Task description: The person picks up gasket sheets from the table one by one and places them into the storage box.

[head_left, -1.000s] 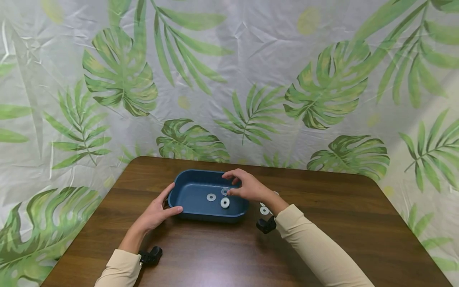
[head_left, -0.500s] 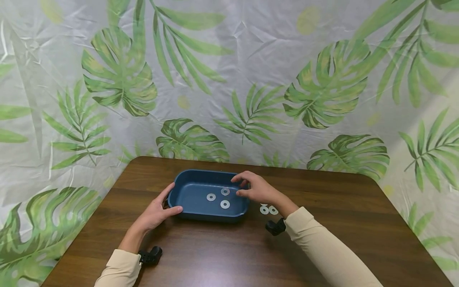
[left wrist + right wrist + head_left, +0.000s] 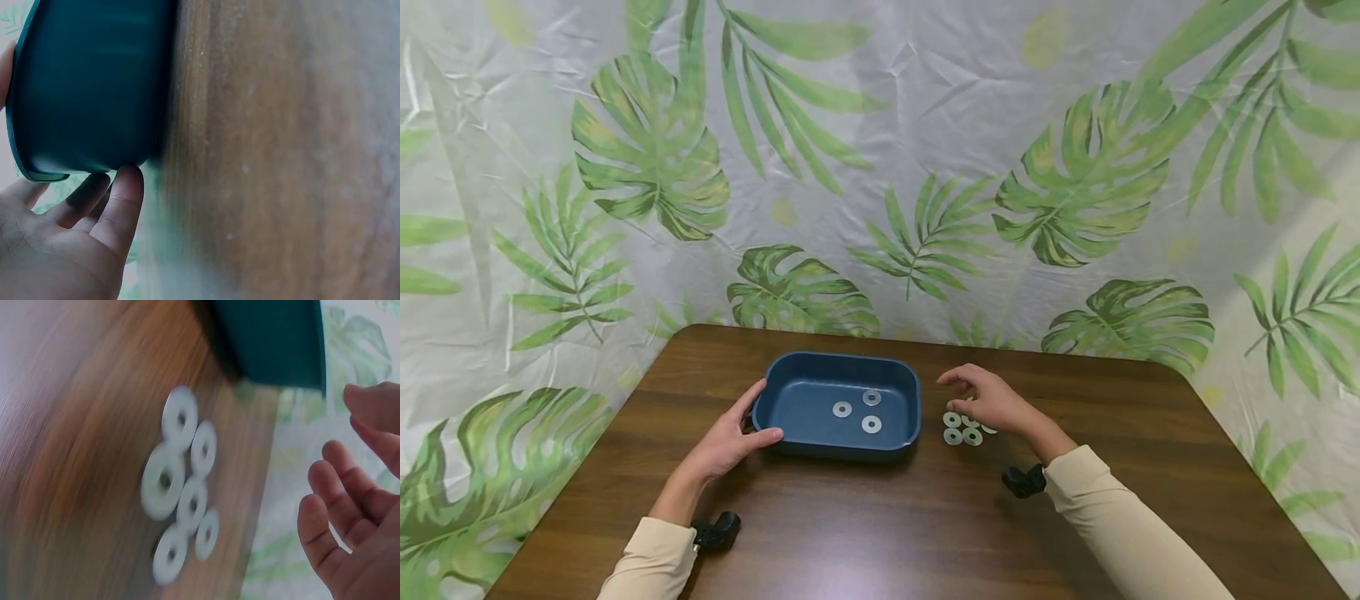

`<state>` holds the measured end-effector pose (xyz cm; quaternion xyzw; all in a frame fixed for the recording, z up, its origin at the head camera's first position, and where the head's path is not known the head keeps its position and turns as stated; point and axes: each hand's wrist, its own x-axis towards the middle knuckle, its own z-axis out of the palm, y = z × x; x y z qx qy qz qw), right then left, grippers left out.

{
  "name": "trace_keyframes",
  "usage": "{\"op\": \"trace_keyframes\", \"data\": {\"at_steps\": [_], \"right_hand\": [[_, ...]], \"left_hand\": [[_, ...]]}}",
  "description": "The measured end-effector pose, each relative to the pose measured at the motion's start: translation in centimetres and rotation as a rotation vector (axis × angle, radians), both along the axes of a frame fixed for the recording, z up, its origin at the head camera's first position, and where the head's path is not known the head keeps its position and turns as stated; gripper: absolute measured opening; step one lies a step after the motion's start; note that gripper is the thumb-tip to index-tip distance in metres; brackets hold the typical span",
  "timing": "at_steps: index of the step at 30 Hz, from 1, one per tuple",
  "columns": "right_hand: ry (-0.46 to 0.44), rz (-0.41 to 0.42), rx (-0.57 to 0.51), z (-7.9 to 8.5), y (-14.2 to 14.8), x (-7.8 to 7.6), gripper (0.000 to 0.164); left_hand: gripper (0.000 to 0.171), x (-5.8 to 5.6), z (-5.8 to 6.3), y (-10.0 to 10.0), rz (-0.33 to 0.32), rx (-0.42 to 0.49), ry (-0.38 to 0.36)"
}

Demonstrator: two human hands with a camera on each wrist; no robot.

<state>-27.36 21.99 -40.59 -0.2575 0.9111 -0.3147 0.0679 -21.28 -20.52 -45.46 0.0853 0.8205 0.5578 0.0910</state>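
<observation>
A deep blue tray (image 3: 820, 447) stands on the table, with three flat metal washers (image 3: 842, 409) lying apart on its floor. At the tray's left end my left hand (image 3: 722, 439) holds it, thumb at the front corner and forefinger at the back one. In the left wrist view, fingertips (image 3: 128, 178) touch the outer end wall. My right hand (image 3: 992, 400) hovers right of the tray, fingers loosely bent, nothing between them. Below it several more washers (image 3: 164, 481) lie flat in a cluster on the table; the hand partly covers them in the head view.
The brown wooden table (image 3: 865, 525) has rounded far corners. Behind it hangs a pale cloth (image 3: 925, 108) printed with green leaves. A black wrist camera (image 3: 1024, 481) sits on the right wrist and another black camera (image 3: 718, 531) on the left.
My right hand has moved right, from over the tray to above the washers on the table. A washer has dropped flat in the tray. My left hand stays at the tray.
</observation>
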Motion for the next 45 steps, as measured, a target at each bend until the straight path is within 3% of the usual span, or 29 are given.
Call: {"op": "trace_keyframes", "data": {"at_steps": [8, 16, 26, 45], "right_hand": [[0.021, -0.044, 0.041, -1.2, 4.5, 0.5, 0.031], [0.003, -0.05, 0.081, -2.4, 6.9, 1.1, 0.031], [0.008, -0.045, 0.142, -4.2, 6.9, 0.5, 0.029], [0.016, -0.086, 0.172, -5.4, 6.5, -0.7, 0.024]], "left_hand": [[0.091, 0.0, 0.0, 0.0, 0.006, -0.009, -0.006], [0.091, 0.0, -0.1, -0.1, 0.007, -0.003, -0.007], [0.091, 0.0, 0.1, -0.1, 0.013, -0.008, -0.01], [0.091, 0.0, -0.1, -0.1, 0.001, -0.001, -0.01]]}}
